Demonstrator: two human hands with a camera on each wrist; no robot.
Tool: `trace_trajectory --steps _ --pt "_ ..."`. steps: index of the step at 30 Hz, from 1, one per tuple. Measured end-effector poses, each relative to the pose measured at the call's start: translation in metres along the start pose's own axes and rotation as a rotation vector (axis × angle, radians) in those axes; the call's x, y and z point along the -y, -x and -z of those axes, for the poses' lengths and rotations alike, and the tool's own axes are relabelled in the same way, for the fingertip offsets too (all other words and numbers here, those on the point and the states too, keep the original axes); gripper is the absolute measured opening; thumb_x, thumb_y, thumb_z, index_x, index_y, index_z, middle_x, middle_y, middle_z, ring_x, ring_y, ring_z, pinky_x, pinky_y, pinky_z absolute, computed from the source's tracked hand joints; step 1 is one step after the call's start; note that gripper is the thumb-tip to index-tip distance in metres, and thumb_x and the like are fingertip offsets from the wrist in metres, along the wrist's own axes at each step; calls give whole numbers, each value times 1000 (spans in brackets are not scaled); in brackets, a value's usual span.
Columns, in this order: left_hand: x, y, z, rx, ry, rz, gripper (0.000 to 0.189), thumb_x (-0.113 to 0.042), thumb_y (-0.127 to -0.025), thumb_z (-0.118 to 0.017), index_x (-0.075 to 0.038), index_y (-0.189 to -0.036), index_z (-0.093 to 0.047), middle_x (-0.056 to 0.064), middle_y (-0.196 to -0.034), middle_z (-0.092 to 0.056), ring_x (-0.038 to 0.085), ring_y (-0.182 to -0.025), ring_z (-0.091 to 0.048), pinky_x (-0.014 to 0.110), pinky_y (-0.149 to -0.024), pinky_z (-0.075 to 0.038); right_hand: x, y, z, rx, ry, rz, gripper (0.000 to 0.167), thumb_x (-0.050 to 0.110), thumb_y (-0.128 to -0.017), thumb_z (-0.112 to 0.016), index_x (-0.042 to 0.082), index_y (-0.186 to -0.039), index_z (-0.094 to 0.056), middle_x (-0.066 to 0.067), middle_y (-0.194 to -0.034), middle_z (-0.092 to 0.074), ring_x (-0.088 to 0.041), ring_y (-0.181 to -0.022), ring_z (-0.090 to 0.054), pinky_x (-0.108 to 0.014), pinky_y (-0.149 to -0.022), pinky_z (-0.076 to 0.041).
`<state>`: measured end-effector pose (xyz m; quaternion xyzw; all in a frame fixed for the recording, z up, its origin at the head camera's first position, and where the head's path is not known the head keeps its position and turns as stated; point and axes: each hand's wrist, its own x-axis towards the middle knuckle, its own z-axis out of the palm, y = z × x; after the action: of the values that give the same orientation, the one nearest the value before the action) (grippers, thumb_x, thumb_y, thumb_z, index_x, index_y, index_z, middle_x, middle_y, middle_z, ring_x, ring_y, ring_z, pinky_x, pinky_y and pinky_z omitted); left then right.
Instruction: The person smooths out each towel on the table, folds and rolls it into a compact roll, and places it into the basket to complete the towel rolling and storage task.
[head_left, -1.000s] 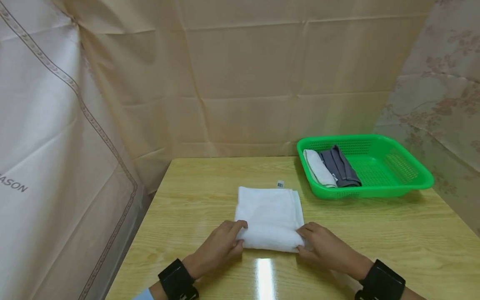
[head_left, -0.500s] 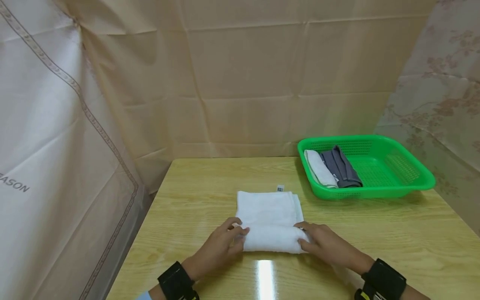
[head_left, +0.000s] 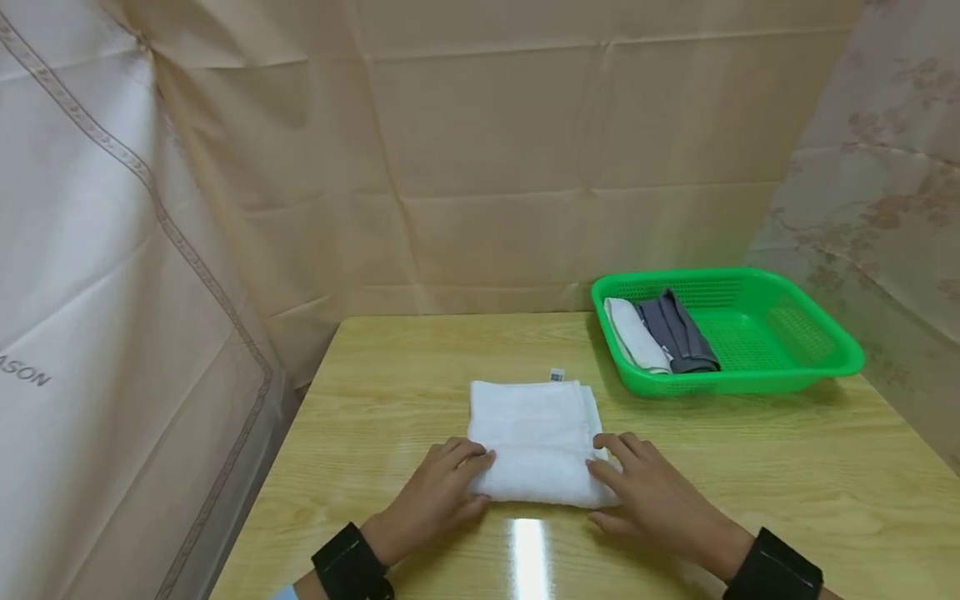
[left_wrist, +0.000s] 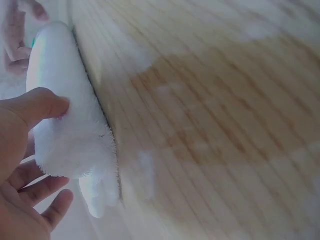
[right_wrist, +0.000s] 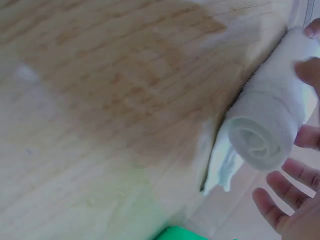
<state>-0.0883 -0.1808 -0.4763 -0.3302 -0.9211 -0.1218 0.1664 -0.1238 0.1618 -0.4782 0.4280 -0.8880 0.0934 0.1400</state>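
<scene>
A white towel [head_left: 528, 417] lies on the table, its near part rolled up and its far part flat. My left hand [head_left: 438, 492] holds the left end of the roll. In the left wrist view the thumb [left_wrist: 52, 104] presses on the fluffy roll [left_wrist: 75, 135], while the lower fingers extend past its end. My right hand [head_left: 652, 492] is at the other end with its fingers spread and loosely bent. The right wrist view shows the roll's spiral end [right_wrist: 255, 145] beside those spread fingers [right_wrist: 287, 190], with a flat layer sticking out underneath.
A green basket [head_left: 772, 385] stands at the back right of the wooden table [head_left: 405, 358]. Inside are a folded white cloth [head_left: 637, 335] and a folded dark grey cloth [head_left: 678, 333]. A small tag [head_left: 557, 375] shows at the towel's far edge. Beige curtain [head_left: 480, 167] hangs behind.
My right hand has loosened from the roll's right end and its fingers have spread. The left hand's fingers have shifted slightly on the left end. The towel's flat part is a little shorter than before.
</scene>
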Motion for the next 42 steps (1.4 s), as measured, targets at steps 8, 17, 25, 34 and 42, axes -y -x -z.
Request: trace_trajectory --steps 8,17,25,34,42 --pt "0 -1 0 22 11 -7 53 -21 -90 -80 -1 -136 -64 7 -125 -65 21 -118 -60 35 -100 -50 4 -4 -3 -61 93 149 55 20 -73 -92 -2 -117 -66 -9 -115 -61 -25 -107 -57 -44 -90 -53" --pt "-1 -1 -1 3 115 31 42 -11 -91 -72 -5 -130 -56 9 -117 -65 21 -110 -62 34 -92 -55 -2 -9 -3 6 -110 21 43 19 -84 -79 -4 -120 -69 -9 -114 -66 -21 -103 -63 -37 -84 -58" --pt "-2 -3 4 45 311 104 26 -6 -97 -65 -12 -122 -60 4 -118 -68 17 -115 -63 37 -95 -55 -11 -12 7 140 -468 -145 39 22 -95 -74 16 -127 -54 1 -113 -64 -9 -96 -59 -31 -81 -54" --pt "1 0 3 44 256 114 49 -27 -92 -80 -9 -136 -66 10 -135 -55 21 -116 -55 33 -94 -52 -23 -18 11 205 -742 -159 19 25 -103 -65 22 -118 -54 4 -96 -66 -6 -78 -55 -25 -66 -45" --pt "4 -2 1 10 106 66 63 -22 -82 -89 -8 -138 -65 6 -134 -59 24 -127 -51 40 -106 -47 -25 -24 11 200 -744 -196 13 21 -100 -69 20 -111 -62 5 -98 -66 -6 -80 -54 -25 -68 -47"
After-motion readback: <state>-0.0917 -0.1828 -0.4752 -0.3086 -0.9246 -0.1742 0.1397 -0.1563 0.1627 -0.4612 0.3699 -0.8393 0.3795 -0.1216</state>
